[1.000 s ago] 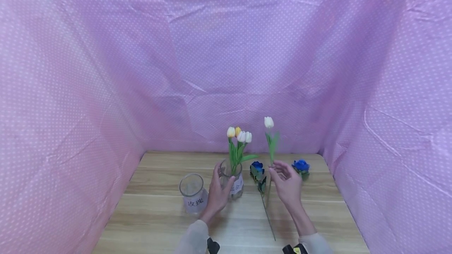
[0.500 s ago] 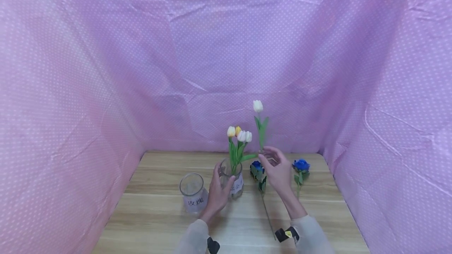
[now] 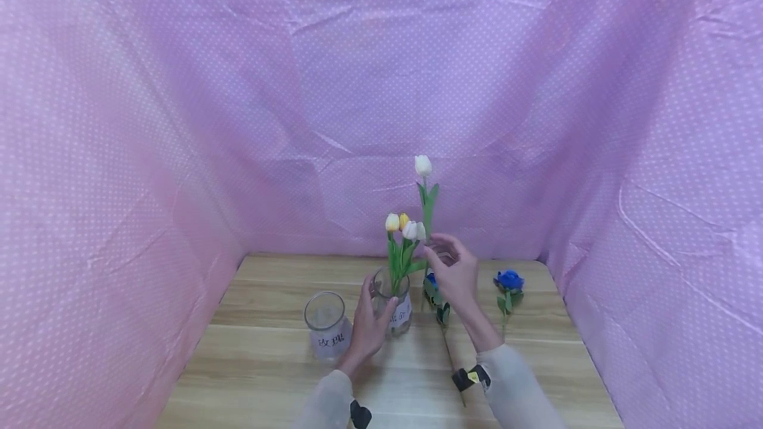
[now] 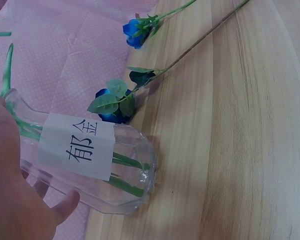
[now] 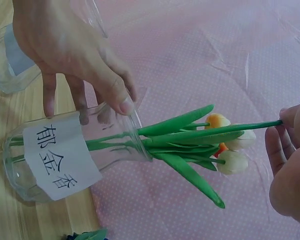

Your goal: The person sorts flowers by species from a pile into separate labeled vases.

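My left hand [image 3: 371,323] grips a clear glass vase [image 5: 65,165] near its neck, fingers and thumb around it. A white paper label with black characters is stuck on the vase. Several tulips [image 3: 410,230], white and yellow, stand in it with green leaves spreading above the rim. My right hand [image 3: 456,273] pinches the stem of another white tulip [image 3: 423,165] between thumb and fingertips, its bloom raised above the others. In the right wrist view that tulip's green stem [image 5: 250,126] reaches toward the vase mouth, overlapping the leaves; its bloom is out of that view.
A second labelled glass vase [image 3: 324,315] stands left of my left hand. One blue rose [image 3: 509,281] lies at the right of the wooden table [image 3: 250,349]. Another blue rose [image 4: 110,102] lies beside the held vase, partly behind my right hand in the head view. Pink dotted cloth [image 3: 381,85] surrounds the table.
My right hand has moved left and upward with the white tulip, from beside the vase to just right of the standing tulips. My left hand has stayed on the vase.
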A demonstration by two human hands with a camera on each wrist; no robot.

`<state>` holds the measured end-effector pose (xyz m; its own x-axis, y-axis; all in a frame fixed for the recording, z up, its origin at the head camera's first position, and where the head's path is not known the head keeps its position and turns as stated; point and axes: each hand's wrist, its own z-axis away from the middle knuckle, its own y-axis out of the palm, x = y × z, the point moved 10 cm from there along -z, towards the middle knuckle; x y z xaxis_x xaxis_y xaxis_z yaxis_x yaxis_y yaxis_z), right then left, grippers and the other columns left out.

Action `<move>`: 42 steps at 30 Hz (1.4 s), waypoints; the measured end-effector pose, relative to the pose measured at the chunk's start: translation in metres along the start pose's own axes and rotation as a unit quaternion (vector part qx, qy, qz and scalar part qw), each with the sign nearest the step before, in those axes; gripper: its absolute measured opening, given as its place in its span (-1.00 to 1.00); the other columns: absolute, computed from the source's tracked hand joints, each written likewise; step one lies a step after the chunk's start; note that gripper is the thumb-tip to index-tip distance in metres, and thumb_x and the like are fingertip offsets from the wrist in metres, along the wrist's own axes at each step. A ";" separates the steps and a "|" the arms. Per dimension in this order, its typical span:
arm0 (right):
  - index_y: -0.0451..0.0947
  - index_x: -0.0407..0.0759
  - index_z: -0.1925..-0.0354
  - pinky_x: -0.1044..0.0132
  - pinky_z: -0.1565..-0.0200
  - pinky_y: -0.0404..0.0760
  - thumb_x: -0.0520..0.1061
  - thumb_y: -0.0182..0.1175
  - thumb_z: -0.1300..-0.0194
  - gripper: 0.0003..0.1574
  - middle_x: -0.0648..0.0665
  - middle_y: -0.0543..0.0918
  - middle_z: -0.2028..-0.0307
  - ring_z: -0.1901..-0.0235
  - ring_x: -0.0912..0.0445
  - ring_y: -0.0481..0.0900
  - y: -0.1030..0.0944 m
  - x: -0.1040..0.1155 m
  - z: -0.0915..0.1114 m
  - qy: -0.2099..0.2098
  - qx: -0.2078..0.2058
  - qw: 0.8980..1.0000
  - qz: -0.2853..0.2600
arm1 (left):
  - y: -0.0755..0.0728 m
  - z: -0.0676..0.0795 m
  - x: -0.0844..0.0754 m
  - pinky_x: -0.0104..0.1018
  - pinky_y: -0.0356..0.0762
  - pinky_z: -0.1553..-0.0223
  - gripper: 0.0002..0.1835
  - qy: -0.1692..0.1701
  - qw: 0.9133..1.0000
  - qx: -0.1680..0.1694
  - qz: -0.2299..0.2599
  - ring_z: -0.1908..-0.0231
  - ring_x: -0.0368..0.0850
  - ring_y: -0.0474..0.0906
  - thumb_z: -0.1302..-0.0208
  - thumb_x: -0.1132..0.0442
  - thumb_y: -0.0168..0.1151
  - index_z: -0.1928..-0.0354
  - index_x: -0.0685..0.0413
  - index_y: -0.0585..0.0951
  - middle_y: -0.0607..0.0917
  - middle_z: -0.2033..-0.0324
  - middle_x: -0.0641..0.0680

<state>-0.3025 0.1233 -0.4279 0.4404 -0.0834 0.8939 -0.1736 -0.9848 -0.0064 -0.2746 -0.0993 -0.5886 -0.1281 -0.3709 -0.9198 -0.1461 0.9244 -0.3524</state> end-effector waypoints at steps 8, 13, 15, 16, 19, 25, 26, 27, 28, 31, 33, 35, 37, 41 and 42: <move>0.76 -0.28 -0.17 0.48 0.14 0.86 -0.37 0.53 -0.40 -0.60 -0.38 0.87 0.09 0.28 0.09 0.81 0.013 0.007 -0.009 -0.025 -0.001 1.000 0.002 | 0.000 -0.002 0.002 0.51 0.55 -0.51 -0.12 0.001 1.000 -0.001 -0.006 -0.59 0.31 0.48 -0.66 -0.18 0.30 -0.81 -0.32 0.10 0.50 -0.63 0.23; 0.78 -0.25 -0.15 0.50 0.20 0.85 -0.31 0.57 -0.38 -0.61 -0.34 0.87 0.09 0.28 0.09 0.80 0.020 0.006 -0.015 -0.028 -0.008 0.999 0.017 | 0.001 -0.002 0.000 0.48 0.57 -0.51 -0.11 0.000 1.000 -0.001 -0.009 -0.58 0.30 0.49 -0.66 -0.15 0.31 -0.81 -0.31 0.09 0.51 -0.62 0.23; 0.78 -0.26 -0.14 0.51 0.19 0.84 -0.31 0.57 -0.38 -0.61 -0.34 0.87 0.09 0.27 0.14 0.79 0.023 0.007 -0.018 -0.029 -0.009 0.999 0.022 | 0.000 -0.002 0.000 0.48 0.56 -0.51 -0.11 0.001 1.000 -0.002 -0.008 -0.58 0.30 0.49 -0.65 -0.15 0.32 -0.81 -0.29 0.10 0.52 -0.61 0.23; 0.79 -0.26 -0.14 0.51 0.19 0.83 -0.30 0.57 -0.38 -0.62 -0.34 0.88 0.08 0.27 0.17 0.77 0.024 0.007 -0.018 -0.031 -0.010 0.999 0.025 | 0.000 -0.002 0.000 0.48 0.56 -0.52 -0.11 0.001 1.000 -0.002 -0.008 -0.58 0.30 0.49 -0.65 -0.16 0.31 -0.81 -0.29 0.10 0.52 -0.61 0.23; 0.78 -0.27 -0.14 0.53 0.16 0.83 -0.33 0.56 -0.38 -0.62 -0.35 0.87 0.09 0.26 0.21 0.76 0.027 0.008 -0.020 -0.035 -0.014 0.999 0.026 | 0.000 -0.003 0.001 0.49 0.56 -0.51 -0.11 0.000 1.000 -0.001 -0.009 -0.58 0.31 0.49 -0.66 -0.17 0.31 -0.81 -0.29 0.10 0.52 -0.61 0.24; 0.77 -0.30 -0.14 0.52 0.19 0.84 -0.32 0.56 -0.39 -0.62 -0.35 0.86 0.13 0.28 0.16 0.78 0.031 0.010 -0.021 -0.058 -0.021 0.998 0.028 | 0.001 -0.003 0.002 0.50 0.56 -0.51 -0.12 -0.010 1.000 0.004 -0.006 -0.61 0.31 0.46 -0.67 -0.18 0.29 -0.81 -0.35 0.07 0.48 -0.65 0.24; 0.77 -0.31 -0.14 0.52 0.19 0.84 -0.33 0.56 -0.39 -0.62 -0.35 0.86 0.14 0.28 0.12 0.79 0.032 0.010 -0.021 -0.064 -0.023 0.997 0.028 | 0.001 -0.003 0.002 0.50 0.55 -0.52 -0.12 -0.010 1.000 0.004 -0.006 -0.61 0.31 0.46 -0.67 -0.17 0.29 -0.82 -0.35 0.07 0.48 -0.65 0.24; 0.77 -0.33 -0.13 0.52 0.20 0.84 -0.34 0.56 -0.38 -0.62 -0.36 0.86 0.14 0.29 0.08 0.79 0.032 0.011 -0.021 -0.070 -0.025 0.997 0.029 | 0.001 -0.003 0.002 0.50 0.55 -0.52 -0.12 -0.009 1.000 0.003 -0.006 -0.61 0.32 0.46 -0.67 -0.16 0.30 -0.82 -0.34 0.08 0.48 -0.65 0.24; 0.77 -0.33 -0.13 0.52 0.20 0.84 -0.34 0.55 -0.38 -0.62 -0.36 0.86 0.15 0.29 0.04 0.80 0.033 0.011 -0.021 -0.075 -0.027 0.996 0.031 | 0.001 -0.003 0.002 0.50 0.55 -0.53 -0.11 -0.009 1.000 0.003 -0.007 -0.61 0.31 0.46 -0.67 -0.15 0.30 -0.82 -0.34 0.08 0.49 -0.64 0.24; 0.76 -0.35 -0.13 0.49 0.19 0.85 -0.36 0.55 -0.37 -0.62 -0.36 0.87 0.15 0.28 -0.08 0.82 0.034 0.010 -0.020 -0.082 -0.031 0.995 0.038 | 0.000 -0.003 0.003 0.52 0.54 -0.52 -0.11 -0.009 1.000 0.003 -0.006 -0.61 0.33 0.46 -0.67 -0.16 0.30 -0.82 -0.32 0.08 0.48 -0.64 0.25; 0.77 -0.34 -0.13 0.44 0.18 0.87 -0.36 0.55 -0.38 -0.63 -0.35 0.88 0.14 0.27 -0.15 0.84 0.036 0.009 -0.019 -0.088 -0.030 0.995 0.042 | 0.001 -0.003 0.004 0.53 0.53 -0.53 -0.11 -0.013 1.000 0.003 -0.005 -0.61 0.33 0.46 -0.66 -0.18 0.30 -0.82 -0.34 0.08 0.47 -0.65 0.24; 0.78 -0.31 -0.13 0.38 0.18 0.90 -0.35 0.55 -0.38 -0.63 -0.33 0.89 0.11 0.26 -0.19 0.86 0.038 0.006 -0.017 -0.087 -0.026 0.995 0.046 | 0.001 -0.003 0.005 0.54 0.51 -0.53 -0.10 -0.016 1.000 0.004 -0.002 -0.62 0.33 0.45 -0.66 -0.19 0.30 -0.82 -0.36 0.07 0.46 -0.67 0.25; 0.79 -0.26 -0.13 0.32 0.17 0.93 -0.34 0.55 -0.39 -0.64 -0.31 0.90 0.10 0.26 -0.20 0.87 0.040 0.002 -0.015 -0.088 -0.019 0.995 0.049 | 0.001 -0.003 0.005 0.56 0.49 -0.54 -0.10 -0.018 1.000 0.005 -0.001 -0.62 0.34 0.44 -0.66 -0.18 0.30 -0.82 -0.36 0.07 0.44 -0.68 0.25; 0.79 -0.21 -0.13 0.36 0.17 0.91 -0.34 0.56 -0.38 -0.63 -0.27 0.91 0.12 0.26 -0.15 0.87 0.045 -0.007 -0.009 -0.084 -0.009 0.995 0.056 | 0.001 -0.003 0.005 0.56 0.47 -0.56 -0.10 -0.021 1.000 0.006 -0.001 -0.63 0.32 0.43 -0.66 -0.18 0.30 -0.82 -0.37 0.06 0.41 -0.70 0.24; 0.78 -0.21 -0.13 0.38 0.16 0.90 -0.34 0.55 -0.38 -0.62 -0.27 0.91 0.13 0.25 -0.13 0.87 0.046 -0.009 -0.008 -0.084 -0.007 0.995 0.059 | 0.001 -0.003 0.006 0.56 0.46 -0.56 -0.10 -0.023 1.000 0.006 -0.001 -0.63 0.32 0.44 -0.66 -0.18 0.30 -0.82 -0.37 0.06 0.41 -0.70 0.23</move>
<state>-0.3213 0.0799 -0.4331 0.5572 -0.2228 0.7999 -0.2440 -0.9647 -0.0988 -0.2785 -0.1011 -0.5934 -0.0833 -0.3686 -0.9258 -0.1348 0.9247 -0.3560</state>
